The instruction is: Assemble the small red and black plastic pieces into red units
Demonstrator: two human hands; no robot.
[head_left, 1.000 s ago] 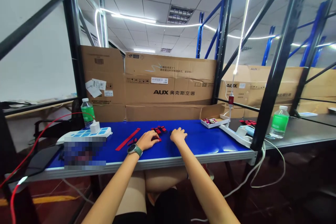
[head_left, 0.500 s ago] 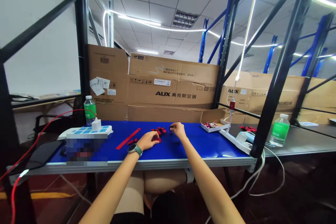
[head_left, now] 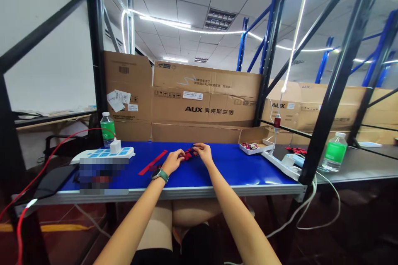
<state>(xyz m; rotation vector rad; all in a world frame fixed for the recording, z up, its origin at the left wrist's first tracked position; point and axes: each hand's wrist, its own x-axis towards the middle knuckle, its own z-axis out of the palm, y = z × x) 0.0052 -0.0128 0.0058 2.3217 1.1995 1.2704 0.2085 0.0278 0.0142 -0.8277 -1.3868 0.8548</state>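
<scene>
Head view: cluster of small red-and-black pieces (head_left: 188,154) on blue tabletop (head_left: 230,172), bright red with dark sections, low and bunched, reads as several short bits at angles. Flat red strip (head_left: 153,163), long, straight, plain, lies slantwise to the left of it. Small dark piece (head_left: 193,148) at right fingertips, thin, maybe loop-shaped, too small to tell.

Cluster partly covered by fingers; count and edges unclear. More red bits (head_left: 153,168) by the wristwatch (head_left: 156,173), half hidden behind wrist and strap. Pixelated patch at table's left blocks whatever is there. Forearms cut off at bottom edge.

Cluster sits between the two hands. Left hand (head_left: 174,161) just left of it, thumb and fingers curled with a narrow gap; cannot tell if it holds or touches anything. Right hand (head_left: 202,153) just right of it, fingertips pinched on the dark piece, close beside the cluster; contact between them unclear.
</scene>
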